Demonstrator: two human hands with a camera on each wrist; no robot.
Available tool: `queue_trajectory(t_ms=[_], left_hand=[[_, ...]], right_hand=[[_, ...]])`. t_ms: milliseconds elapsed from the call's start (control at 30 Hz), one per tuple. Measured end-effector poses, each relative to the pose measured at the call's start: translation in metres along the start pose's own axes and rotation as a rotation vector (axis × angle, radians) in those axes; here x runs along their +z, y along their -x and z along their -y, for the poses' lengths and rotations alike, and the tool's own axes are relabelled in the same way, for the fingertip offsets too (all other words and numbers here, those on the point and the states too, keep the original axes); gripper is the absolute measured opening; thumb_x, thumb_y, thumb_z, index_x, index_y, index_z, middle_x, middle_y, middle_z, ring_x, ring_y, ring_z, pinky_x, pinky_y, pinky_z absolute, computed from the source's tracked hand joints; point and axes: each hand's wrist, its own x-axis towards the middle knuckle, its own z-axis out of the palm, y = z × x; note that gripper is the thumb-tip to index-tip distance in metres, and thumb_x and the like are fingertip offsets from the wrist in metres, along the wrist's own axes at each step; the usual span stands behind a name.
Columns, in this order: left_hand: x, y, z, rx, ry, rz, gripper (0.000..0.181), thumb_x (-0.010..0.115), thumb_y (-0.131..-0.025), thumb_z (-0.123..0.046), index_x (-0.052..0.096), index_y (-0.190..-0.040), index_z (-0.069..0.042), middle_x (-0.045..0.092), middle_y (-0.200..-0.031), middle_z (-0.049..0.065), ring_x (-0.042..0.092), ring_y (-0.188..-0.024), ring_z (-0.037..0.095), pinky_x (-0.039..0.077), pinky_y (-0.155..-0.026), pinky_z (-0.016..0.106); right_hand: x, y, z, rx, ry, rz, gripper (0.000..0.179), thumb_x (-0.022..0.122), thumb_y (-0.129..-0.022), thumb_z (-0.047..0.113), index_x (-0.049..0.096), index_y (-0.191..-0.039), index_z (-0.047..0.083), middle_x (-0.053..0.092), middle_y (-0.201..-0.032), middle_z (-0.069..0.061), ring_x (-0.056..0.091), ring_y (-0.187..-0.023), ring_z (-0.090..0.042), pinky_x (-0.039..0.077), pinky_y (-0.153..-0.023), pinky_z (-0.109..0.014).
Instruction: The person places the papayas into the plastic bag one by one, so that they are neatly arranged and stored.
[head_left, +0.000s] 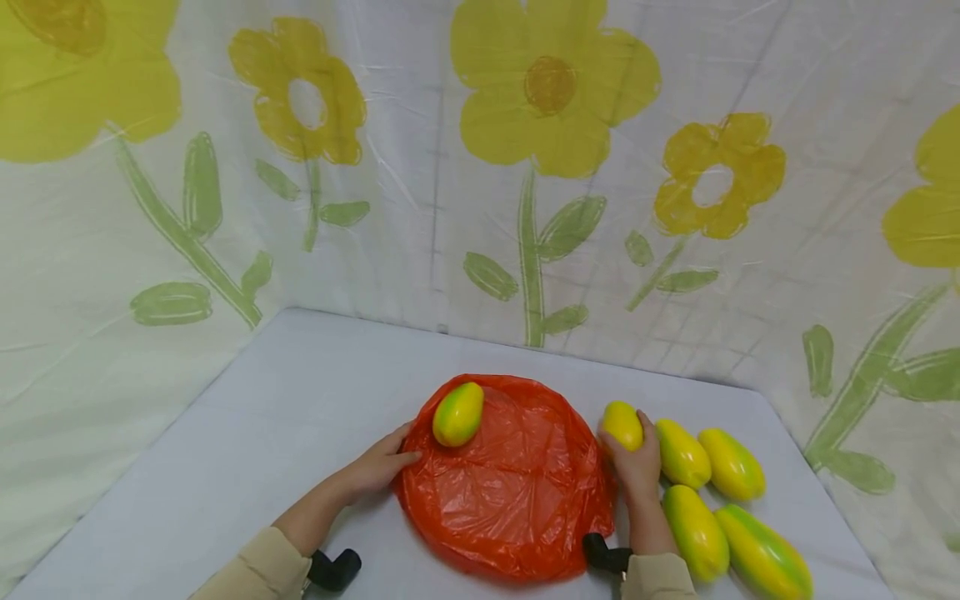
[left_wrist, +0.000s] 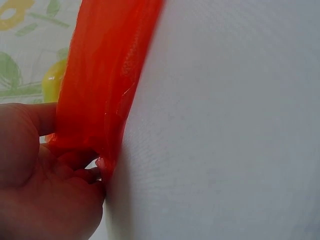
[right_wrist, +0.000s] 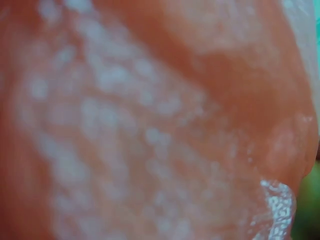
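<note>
In the head view, the right hand (head_left: 639,468) holds a yellow fruit (head_left: 621,423) between thumb and fingers, just beyond the right edge of a round, spread red bag (head_left: 517,500). The fruit's long axis points mostly away from the person, toward the curtain (head_left: 405,167); its near end is hidden by the hand. A second fruit (head_left: 459,415) lies in the bag by the far left edge, its narrow end pointing far and right; bare red plastic stretches to its right and toward the person. Four more fruits (head_left: 682,454) lie just right of the hand, their long axes running from far left to near right. The white table (head_left: 300,400) offers broad room on the left, and a strip of it separates bag and curtain.

In the left wrist view, the left hand (left_wrist: 52,172) pinches the bag's edge, thumb on one side, fingers on the other. Table surface fills the right.

In the right wrist view, blurred red plastic fills most of the frame, with green at the lower right; I cannot tell the grip from there.
</note>
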Motion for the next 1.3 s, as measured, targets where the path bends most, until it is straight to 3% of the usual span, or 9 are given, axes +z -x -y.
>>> queue_trajectory(t_ms=[200,367,533,733,1033,1300], left_hand=[[0.0,0.002,-0.002,0.007,-0.005,0.006,0.058,0.047,-0.096,-0.017,0.023,-0.148,-0.008,0.034,-0.148,0.015,0.04,-0.13,0.032,0.044,-0.1,0.047],[-0.001,0.003,-0.004,0.012,0.0,0.016,0.057,0.046,-0.096,-0.018,0.023,-0.148,-0.008,0.034,-0.148,0.015,0.04,-0.13,0.032,0.042,-0.101,0.048],[-0.001,0.001,-0.003,0.018,0.0,0.026,0.058,0.047,-0.096,-0.018,0.023,-0.147,-0.008,0.036,-0.147,0.015,0.047,-0.122,0.027,0.049,-0.095,0.042],[-0.001,0.0,-0.001,0.019,-0.004,0.016,0.057,0.046,-0.096,-0.017,0.024,-0.147,-0.009,0.037,-0.147,0.015,0.046,-0.123,0.028,0.048,-0.096,0.043],[0.001,0.0,0.0,0.0,-0.015,-0.004,0.057,0.048,-0.095,-0.016,0.026,-0.147,-0.009,0.037,-0.146,0.014,0.044,-0.126,0.03,0.046,-0.098,0.045],[0.0,-0.001,0.0,0.007,-0.01,-0.005,0.057,0.047,-0.095,-0.016,0.025,-0.147,-0.009,0.037,-0.146,0.014,0.046,-0.122,0.027,0.048,-0.096,0.044]], right_hand=[[-0.001,-0.002,-0.001,0.0,0.0,0.044,0.083,0.061,-0.087,0.019,0.008,-0.151,0.021,0.015,-0.153,-0.02,0.027,-0.128,-0.04,0.025,-0.11,-0.057],[-0.002,-0.001,0.0,0.037,-0.03,0.059,0.082,0.059,-0.089,0.021,0.006,-0.151,0.025,0.014,-0.153,-0.018,0.026,-0.128,-0.039,0.028,-0.109,-0.056],[-0.002,0.0,0.007,0.069,-0.114,-0.023,0.071,0.057,-0.09,0.025,0.019,-0.15,0.023,0.023,-0.149,-0.018,0.029,-0.125,-0.036,0.035,-0.105,-0.051],[-0.002,0.004,0.021,0.052,-0.154,-0.089,0.07,0.062,-0.086,0.037,0.03,-0.146,0.02,0.028,-0.148,-0.015,0.033,-0.123,-0.033,0.036,-0.103,-0.047],[0.01,0.009,0.038,0.07,-0.179,-0.033,0.067,0.059,-0.089,0.039,0.029,-0.146,0.023,0.031,-0.145,-0.014,0.035,-0.119,-0.03,0.038,-0.1,-0.041],[0.033,0.012,0.051,0.09,-0.253,-0.001,0.064,0.056,-0.091,0.034,0.027,-0.147,0.023,0.03,-0.148,-0.009,0.033,-0.127,-0.029,0.034,-0.11,-0.044]])
